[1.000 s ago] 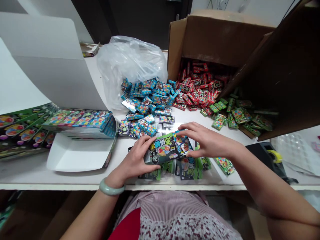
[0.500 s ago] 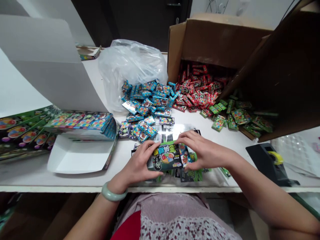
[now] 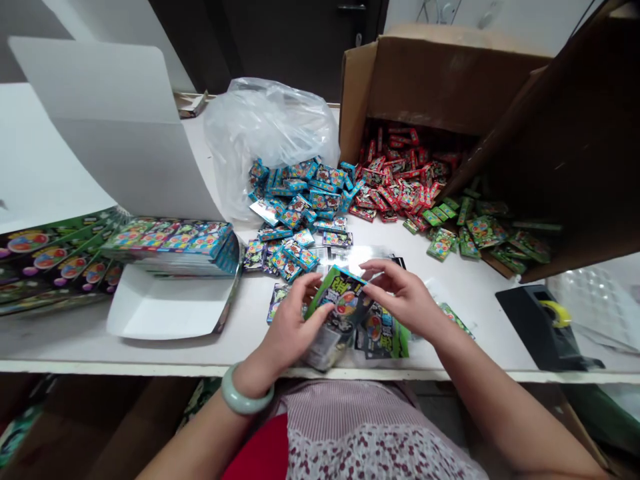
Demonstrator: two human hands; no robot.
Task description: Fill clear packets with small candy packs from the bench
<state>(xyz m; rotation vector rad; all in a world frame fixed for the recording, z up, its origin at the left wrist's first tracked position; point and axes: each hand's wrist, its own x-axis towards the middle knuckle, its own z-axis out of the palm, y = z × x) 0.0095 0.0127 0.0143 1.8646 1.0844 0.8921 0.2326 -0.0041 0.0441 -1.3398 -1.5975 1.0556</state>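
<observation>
My left hand, a pale green bangle on its wrist, grips a small black-and-green printed box from the left side. The box is tilted on end, its far corner raised above the white table. My right hand pinches the box's upper right edge with its fingertips. Under and beside the box lie flat green and black packs on a clear plastic sheet near the table's front edge.
A heap of blue packets spills from a clear plastic bag. Red packets and green packets spill from tipped cardboard boxes. Flat printed cartons and white card are at left. A black tape dispenser is at right.
The box lay flat between both hands; now it is turned up on end and tilted. My right hand shifted from its right end to its upper edge.
</observation>
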